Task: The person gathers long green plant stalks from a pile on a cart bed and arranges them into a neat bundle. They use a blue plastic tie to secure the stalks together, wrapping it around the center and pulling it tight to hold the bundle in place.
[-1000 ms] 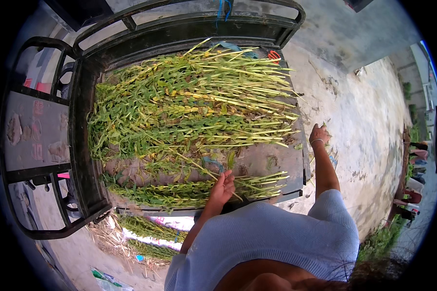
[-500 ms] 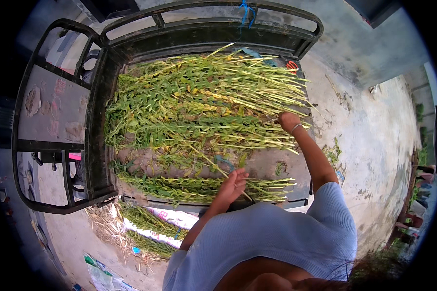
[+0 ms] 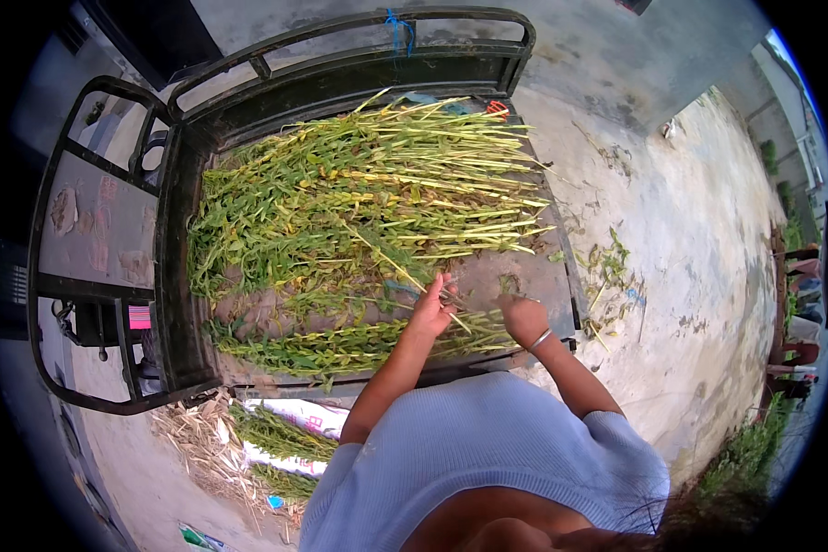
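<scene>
Since half a second ago the right hand (image 3: 523, 319) has come back from the far stalks of the big heap to the near edge of the cart bed (image 3: 515, 276), and now sits just beside the left hand (image 3: 430, 311); the head has also tipped, so the cart sits lower-left in view.

Both hands are on the near row of cut plants (image 3: 340, 345). The left hand looks closed around a few thin stems by their butt ends; the right hand is curled into a loose fist with knuckles up, and whether it actually grips anything cannot be told. A thin bangle (image 3: 540, 339) rings the right wrist.

The plants lie with leafy tops to the left and bare pale stem ends to the right, so the stiff ends face the person for easy gripping. The larger heap (image 3: 359, 202) farther in lies the same way: long straw-yellow stalks, soft green foliage, loosely tangled.

The cart bed is dark, scuffed metal with a tubular rail (image 3: 340, 37). The concrete ground (image 3: 672, 230) is mottled, littered with leaf scraps. More bundles lie on a white sack (image 3: 290, 428) below the cart's edge.
</scene>
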A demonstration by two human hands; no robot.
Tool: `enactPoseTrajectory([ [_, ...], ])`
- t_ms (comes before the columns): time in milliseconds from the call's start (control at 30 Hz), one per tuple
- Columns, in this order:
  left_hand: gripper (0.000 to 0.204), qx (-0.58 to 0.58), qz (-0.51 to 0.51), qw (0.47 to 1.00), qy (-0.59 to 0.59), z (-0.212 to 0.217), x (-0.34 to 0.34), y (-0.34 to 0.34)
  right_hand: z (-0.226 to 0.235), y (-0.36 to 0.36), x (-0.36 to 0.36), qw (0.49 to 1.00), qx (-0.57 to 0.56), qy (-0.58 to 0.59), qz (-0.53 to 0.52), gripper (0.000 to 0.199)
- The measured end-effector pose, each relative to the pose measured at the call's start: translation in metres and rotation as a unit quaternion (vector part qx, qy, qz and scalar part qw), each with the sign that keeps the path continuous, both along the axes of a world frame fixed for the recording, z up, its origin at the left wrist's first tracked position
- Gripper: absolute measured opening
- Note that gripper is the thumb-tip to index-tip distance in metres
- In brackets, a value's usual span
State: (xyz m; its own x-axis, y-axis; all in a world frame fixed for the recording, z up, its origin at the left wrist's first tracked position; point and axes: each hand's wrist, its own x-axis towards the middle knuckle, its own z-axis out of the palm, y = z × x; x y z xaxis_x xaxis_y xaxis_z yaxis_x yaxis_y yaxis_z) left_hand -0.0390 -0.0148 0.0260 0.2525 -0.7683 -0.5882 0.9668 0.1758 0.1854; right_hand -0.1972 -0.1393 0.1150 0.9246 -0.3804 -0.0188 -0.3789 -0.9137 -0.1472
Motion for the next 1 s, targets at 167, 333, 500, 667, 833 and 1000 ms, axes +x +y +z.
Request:
enactPoseTrajectory([
  [167,0.017,-0.039,0.017,0.999,0.002,0.013,-0.018,0.004,-0.056,-0.157,-0.141,0.953,-0.027,0.166,-0.25,0.018],
  [333,0.014,-0.003,0.08,0.997,-0.02,0.024,-0.045,0.003,-0.058,-0.248,-0.186,0.886,-0.007,0.3,-0.353,0.04],
  [500,0.01,-0.035,0.106,0.991,0.078,0.023,-0.061,-0.004,-0.102,-0.242,-0.079,0.966,-0.044,0.171,-0.187,0.016],
  [667,0.017,-0.029,0.121,0.991,0.056,0.01,-0.072,-0.013,-0.147,-0.194,0.027,0.996,-0.084,-0.022,0.029,0.018],
  [833,0.027,0.081,0.09,0.992,0.039,0.014,-0.077,-0.026,-0.139,-0.175,0.044,0.971,0.173,0.139,0.09,0.013],
  [1000,0.026,0.041,0.059,0.996,0.046,-0.01,-0.094,-0.047,-0.062,-0.111,-0.004,0.895,0.379,-0.069,0.225,0.019],
])
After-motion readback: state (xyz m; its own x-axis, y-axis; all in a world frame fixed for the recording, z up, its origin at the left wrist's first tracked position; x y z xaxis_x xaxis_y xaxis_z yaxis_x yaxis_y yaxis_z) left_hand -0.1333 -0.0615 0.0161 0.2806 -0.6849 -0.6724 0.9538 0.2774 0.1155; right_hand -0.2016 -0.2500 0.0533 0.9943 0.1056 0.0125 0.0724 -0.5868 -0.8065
